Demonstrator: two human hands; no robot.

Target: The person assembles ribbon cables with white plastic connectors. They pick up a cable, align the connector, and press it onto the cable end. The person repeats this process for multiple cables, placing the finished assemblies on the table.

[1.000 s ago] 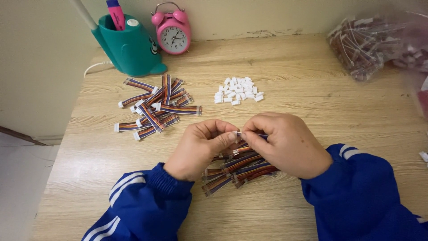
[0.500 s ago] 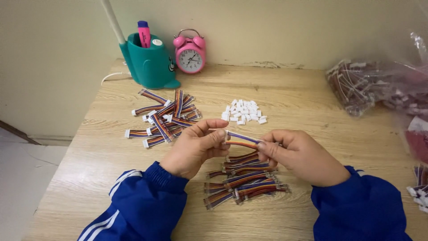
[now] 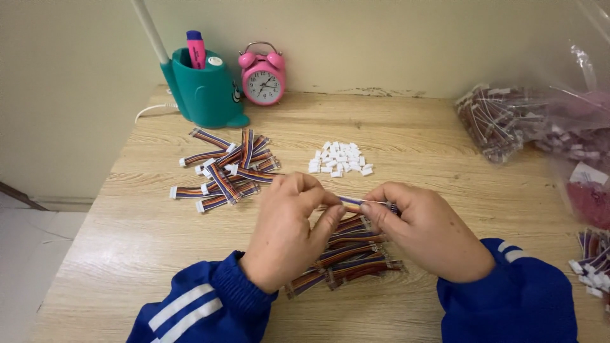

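Note:
Both hands pinch one short multicoloured ribbon cable stretched level between them. My left hand grips its left end with thumb and fingers. My right hand grips its right end. Under the hands lies a heap of similar ribbon cables on the wooden table. A second heap of ribbon cables with white plugs lies to the left. A small pile of white plastic connector housings sits just beyond the hands.
A teal pen holder with a pink marker and a pink twin-bell alarm clock stand at the back by the wall. Clear bags of wired parts lie at the right. More cables sit at the right edge.
The view has risen and shifted. The hands have drawn apart slightly, with the cable now stretched level between them over the heap.

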